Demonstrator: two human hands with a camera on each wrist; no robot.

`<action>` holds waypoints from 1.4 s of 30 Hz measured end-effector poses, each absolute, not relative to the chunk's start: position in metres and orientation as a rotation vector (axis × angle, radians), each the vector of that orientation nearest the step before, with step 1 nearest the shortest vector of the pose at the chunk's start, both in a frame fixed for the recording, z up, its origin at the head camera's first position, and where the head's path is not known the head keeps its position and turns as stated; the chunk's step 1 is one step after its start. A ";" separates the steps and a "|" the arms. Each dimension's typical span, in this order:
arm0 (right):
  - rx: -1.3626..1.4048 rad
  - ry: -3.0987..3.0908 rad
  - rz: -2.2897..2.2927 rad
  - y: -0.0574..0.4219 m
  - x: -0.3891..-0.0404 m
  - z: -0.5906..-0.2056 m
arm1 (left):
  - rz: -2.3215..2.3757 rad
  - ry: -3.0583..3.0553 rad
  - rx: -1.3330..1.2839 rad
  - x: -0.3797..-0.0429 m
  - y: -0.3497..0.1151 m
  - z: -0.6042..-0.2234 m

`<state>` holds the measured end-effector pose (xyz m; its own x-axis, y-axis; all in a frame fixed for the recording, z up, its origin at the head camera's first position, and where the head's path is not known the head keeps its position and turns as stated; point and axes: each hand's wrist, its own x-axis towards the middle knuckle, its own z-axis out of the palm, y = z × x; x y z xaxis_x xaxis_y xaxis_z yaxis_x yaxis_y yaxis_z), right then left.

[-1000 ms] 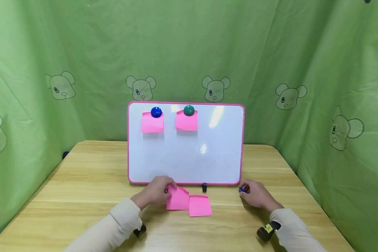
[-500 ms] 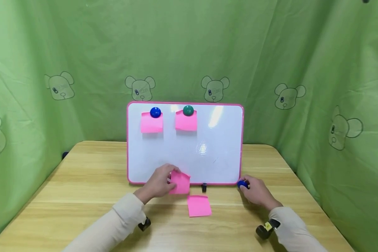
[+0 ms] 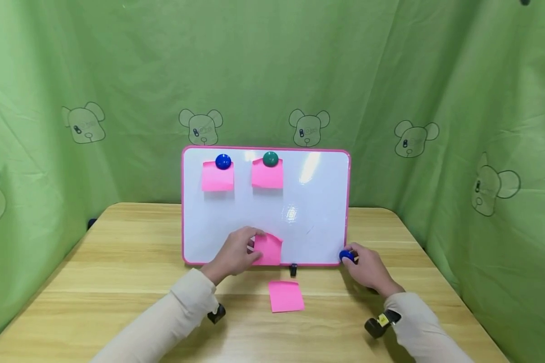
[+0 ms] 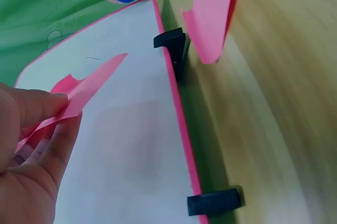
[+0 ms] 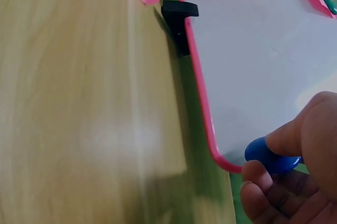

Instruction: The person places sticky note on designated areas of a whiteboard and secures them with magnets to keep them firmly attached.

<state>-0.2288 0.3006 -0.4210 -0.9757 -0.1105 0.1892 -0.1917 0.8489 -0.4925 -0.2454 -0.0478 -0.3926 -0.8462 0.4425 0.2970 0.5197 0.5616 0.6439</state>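
Observation:
A pink sticky note (image 3: 269, 249) is pinched between thumb and fingers of my left hand (image 3: 236, 253), in front of the lower middle of the whiteboard (image 3: 318, 222). At the board's lower right corner, my right hand (image 3: 369, 269) pinches a round blue magnet (image 3: 346, 255); the right wrist view shows this magnet (image 5: 268, 156) between thumb and fingertips. High on the board hang two more pink notes, one under a blue magnet (image 3: 223, 161) and one under a green magnet (image 3: 270, 159). Another pink note (image 3: 286, 296) lies on the table before the board.
The pink-framed board stands upright on a wooden table (image 3: 118, 252). Black clips (image 4: 213, 202) grip its bottom edge as feet, and one clip (image 3: 293, 270) shows in the head view. A green curtain (image 3: 254, 60) surrounds the table at the back and sides.
My left hand has lifted its note off the table, up and slightly right to the board's lower part. My right hand has risen a little with the blue magnet to the board's corner.

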 end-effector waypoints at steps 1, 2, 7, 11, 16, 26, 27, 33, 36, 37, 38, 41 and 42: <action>0.241 -2.859 0.792 0.299 -0.229 -0.420 | -1.161 -2.683 -0.829 -0.246 -0.046 -0.391; 0.238 -2.847 0.795 0.298 -0.229 -0.419 | -1.161 -2.684 -0.827 -0.246 -0.045 -0.390; 0.213 -2.819 0.835 0.294 -0.234 -0.412 | -1.188 -2.716 -0.785 -0.250 -0.034 -0.384; 0.183 -2.817 0.882 0.291 -0.237 -0.405 | -1.208 -2.733 -0.754 -0.252 -0.027 -0.378; 0.194 -2.769 0.915 0.289 -0.242 -0.400 | -1.231 -2.724 -0.755 -0.255 -0.020 -0.373; 0.200 -2.652 0.973 0.282 -0.252 -0.398 | -1.258 -2.686 -0.762 -0.264 -0.007 -0.368; 0.189 -2.637 0.990 0.281 -0.253 -0.397 | -1.260 -2.684 -0.760 -0.266 -0.005 -0.367; 0.161 -2.571 1.066 0.274 -0.259 -0.392 | -1.264 -2.669 -0.747 -0.271 0.003 -0.362; 0.161 -2.545 1.091 0.267 -0.262 -0.388 | -1.256 -2.667 -0.747 -0.273 0.007 -0.360; 0.167 -2.534 1.097 0.265 -0.263 -0.386 | -1.251 -2.664 -0.752 -0.274 0.008 -0.360; 0.173 -2.524 1.102 0.263 -0.264 -0.384 | -1.245 -2.662 -0.757 -0.275 0.009 -0.360; 0.181 -2.510 1.111 0.258 -0.267 -0.379 | -1.214 -2.654 -0.778 -0.278 0.014 -0.359; 0.179 -2.511 1.113 0.256 -0.268 -0.377 | -1.212 -2.643 -0.790 -0.279 0.016 -0.359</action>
<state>-0.2677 0.2563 -0.3774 -0.9170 0.0390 0.3970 -0.2680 0.6769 -0.6855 -0.2793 0.0161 -0.3589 -0.8548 0.4065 0.3227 0.5098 0.5410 0.6689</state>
